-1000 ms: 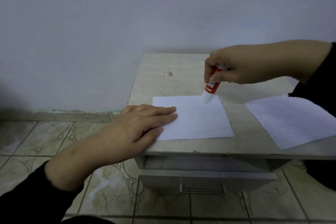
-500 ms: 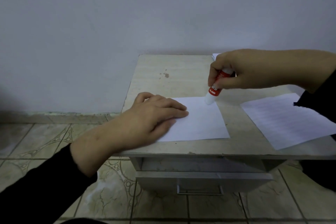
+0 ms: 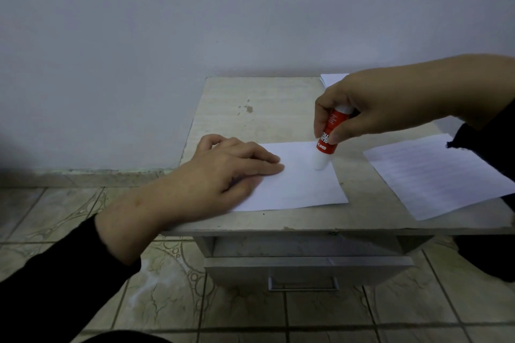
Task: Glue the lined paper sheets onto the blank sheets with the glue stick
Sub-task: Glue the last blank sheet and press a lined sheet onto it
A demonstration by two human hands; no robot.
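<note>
A blank white sheet (image 3: pixel 301 184) lies on the small table (image 3: pixel 250 120). My left hand (image 3: pixel 225 170) rests flat on the sheet's left part, fingers straight, pressing it down. My right hand (image 3: pixel 362 111) grips a red and white glue stick (image 3: pixel 326 142), tilted, with its white tip touching the sheet near the far right corner. A lined sheet (image 3: pixel 434 172) lies to the right on the table, partly over the front edge.
A stack of more paper (image 3: pixel 331 79) shows at the table's back, mostly hidden behind my right hand. A drawer (image 3: pixel 303 270) under the tabletop stands slightly pulled out. The wall rises just behind the table. Tiled floor lies to the left and below.
The glue stick's tip has slid a little nearer along the sheet's right side. My left hand has shifted slightly farther onto the sheet.
</note>
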